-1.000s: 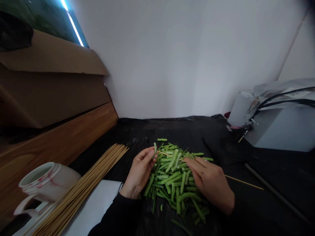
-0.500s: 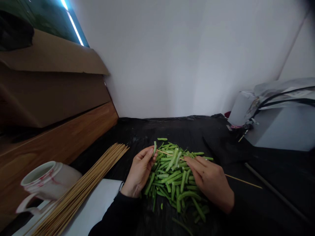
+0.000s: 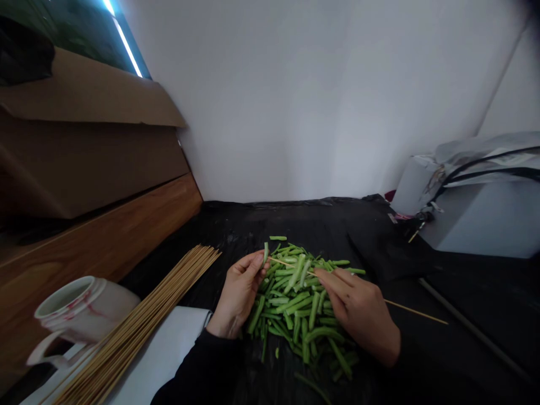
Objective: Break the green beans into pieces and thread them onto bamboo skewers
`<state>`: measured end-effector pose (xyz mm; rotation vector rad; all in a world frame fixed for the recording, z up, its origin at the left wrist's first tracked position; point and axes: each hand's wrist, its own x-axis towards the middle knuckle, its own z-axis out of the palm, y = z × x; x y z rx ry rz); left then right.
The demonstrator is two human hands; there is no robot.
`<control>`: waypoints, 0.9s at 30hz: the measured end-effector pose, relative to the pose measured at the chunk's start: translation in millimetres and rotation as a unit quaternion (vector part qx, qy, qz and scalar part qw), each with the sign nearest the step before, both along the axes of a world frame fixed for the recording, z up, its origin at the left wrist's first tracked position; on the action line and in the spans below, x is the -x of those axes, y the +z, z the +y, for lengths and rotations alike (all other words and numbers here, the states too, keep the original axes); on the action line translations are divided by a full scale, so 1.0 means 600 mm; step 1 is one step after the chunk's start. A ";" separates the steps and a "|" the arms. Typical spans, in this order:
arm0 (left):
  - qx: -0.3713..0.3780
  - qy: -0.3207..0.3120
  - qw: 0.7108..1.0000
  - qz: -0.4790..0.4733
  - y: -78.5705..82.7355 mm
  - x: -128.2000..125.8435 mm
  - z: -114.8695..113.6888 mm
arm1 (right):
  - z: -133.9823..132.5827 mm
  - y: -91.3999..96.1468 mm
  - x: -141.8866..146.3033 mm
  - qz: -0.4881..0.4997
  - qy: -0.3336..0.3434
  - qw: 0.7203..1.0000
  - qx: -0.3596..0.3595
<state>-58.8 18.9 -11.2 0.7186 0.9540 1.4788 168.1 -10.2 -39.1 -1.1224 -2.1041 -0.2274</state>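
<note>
Between thumb and fingers, my left hand (image 3: 241,287) pinches a short green bean piece (image 3: 266,252), held upright. A thin wooden skewer (image 3: 415,311) runs through the closed fingers of my right hand (image 3: 358,304); its far end sticks out to the right. The skewer's left tip meets the bean piece in my left hand; whether it has gone in, I cannot tell. Two bean pieces (image 3: 298,271) sit side by side across the skewer, between my hands. Below lies a heap of cut green beans (image 3: 295,306) on black plastic sheeting (image 3: 244,225).
At the left, a bundle of wooden skewers (image 3: 147,320) rests on a white sheet (image 3: 169,343), beside a white mug (image 3: 84,306). A cardboard box (image 3: 97,163) stands behind it. A white box (image 3: 485,219) with black cables is at the right. One loose bean piece (image 3: 278,238) lies beyond the heap.
</note>
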 end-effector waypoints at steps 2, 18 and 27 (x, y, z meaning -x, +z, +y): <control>-0.003 0.004 1.000 0.007 -0.001 -0.001 0.001 | 0.000 -0.001 0.001 -0.001 -0.001 1.000 0.000; -0.032 0.004 0.996 0.078 -0.012 0.002 0.000 | -0.001 -0.011 0.003 0.013 0.015 1.000 0.019; -0.028 -0.013 0.999 0.036 -0.007 -0.001 0.000 | -0.001 -0.012 0.006 0.037 0.043 0.998 0.028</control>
